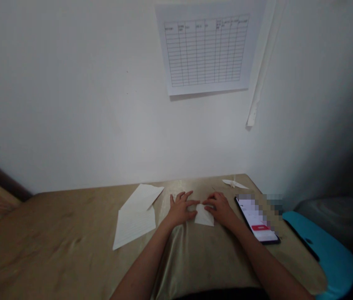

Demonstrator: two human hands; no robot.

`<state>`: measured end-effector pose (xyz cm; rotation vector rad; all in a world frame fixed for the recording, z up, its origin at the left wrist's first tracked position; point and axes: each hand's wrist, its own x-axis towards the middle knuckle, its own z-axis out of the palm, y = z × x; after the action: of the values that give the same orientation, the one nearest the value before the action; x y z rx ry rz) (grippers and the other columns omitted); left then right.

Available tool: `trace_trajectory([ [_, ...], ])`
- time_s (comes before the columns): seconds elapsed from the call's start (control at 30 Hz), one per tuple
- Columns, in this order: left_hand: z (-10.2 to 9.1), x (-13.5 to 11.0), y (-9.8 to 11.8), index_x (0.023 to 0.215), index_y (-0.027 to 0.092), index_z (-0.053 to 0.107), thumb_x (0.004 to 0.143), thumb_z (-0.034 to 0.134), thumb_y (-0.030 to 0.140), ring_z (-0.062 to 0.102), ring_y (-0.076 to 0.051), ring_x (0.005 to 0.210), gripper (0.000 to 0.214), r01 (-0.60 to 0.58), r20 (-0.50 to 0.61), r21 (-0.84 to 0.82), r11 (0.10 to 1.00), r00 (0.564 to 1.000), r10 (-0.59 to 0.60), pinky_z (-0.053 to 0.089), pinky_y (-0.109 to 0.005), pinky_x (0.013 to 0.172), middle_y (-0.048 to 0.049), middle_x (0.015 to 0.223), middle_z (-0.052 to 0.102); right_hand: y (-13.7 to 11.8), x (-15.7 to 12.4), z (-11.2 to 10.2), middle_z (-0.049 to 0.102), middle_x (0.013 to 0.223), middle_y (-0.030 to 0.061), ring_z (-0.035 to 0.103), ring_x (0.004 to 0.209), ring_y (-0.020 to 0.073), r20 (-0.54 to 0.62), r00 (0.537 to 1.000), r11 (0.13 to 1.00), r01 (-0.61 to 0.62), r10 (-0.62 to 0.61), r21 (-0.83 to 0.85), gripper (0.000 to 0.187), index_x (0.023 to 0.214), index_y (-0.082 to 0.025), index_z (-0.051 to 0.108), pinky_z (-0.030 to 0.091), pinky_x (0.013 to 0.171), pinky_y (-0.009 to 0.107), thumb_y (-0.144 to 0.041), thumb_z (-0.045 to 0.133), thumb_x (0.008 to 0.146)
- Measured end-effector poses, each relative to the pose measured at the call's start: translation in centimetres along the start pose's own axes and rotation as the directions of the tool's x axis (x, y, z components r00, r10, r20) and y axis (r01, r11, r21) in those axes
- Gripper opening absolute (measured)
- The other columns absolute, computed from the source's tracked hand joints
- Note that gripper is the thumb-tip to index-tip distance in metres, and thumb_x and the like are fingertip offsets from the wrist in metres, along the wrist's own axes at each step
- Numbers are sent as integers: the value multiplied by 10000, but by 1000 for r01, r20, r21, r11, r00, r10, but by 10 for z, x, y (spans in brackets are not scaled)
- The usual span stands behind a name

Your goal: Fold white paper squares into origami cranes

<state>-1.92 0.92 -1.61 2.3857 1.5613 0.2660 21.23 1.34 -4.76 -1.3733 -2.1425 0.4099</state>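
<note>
A small folded piece of white paper lies on the cloth-covered table between my two hands. My left hand has its thumb and index finger at the paper's upper left edge, while its other fingers are spread toward the wall. On the opposite side, my right hand bends its fingers over the upper right edge, with the thumb on the paper. Crease lines run across the paper's face. Its top edge is partly covered by my fingertips.
Larger white sheets lie left of my hands. A phone with a lit screen rests at the right, below a small folded paper. Beyond the table edge is a blue chair part. A printed chart hangs on the wall.
</note>
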Motion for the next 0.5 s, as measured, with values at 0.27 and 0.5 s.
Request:
trace_trajectory([
  [0.27,1,1,2,1171,415,660,763,790,439,272,-347,1472,429,-32,-35,-102,994,999,28,11,-796,1115,39,1591,394,-6,-2,-3,627,1142,74,514,1167,252,-4,1000,1000,-12,12,0,207,1064,-281,757,397,1038,405,-270,665,879],
  [0.5,4,6,2,1113,338,649,723,826,376,266,-349,1477,431,-18,-33,-150,989,999,13,40,-786,1120,6,1580,418,-8,-4,-5,615,1172,78,502,1182,256,-2,1000,1000,-23,23,7,230,1077,-260,738,390,1051,407,-284,696,852],
])
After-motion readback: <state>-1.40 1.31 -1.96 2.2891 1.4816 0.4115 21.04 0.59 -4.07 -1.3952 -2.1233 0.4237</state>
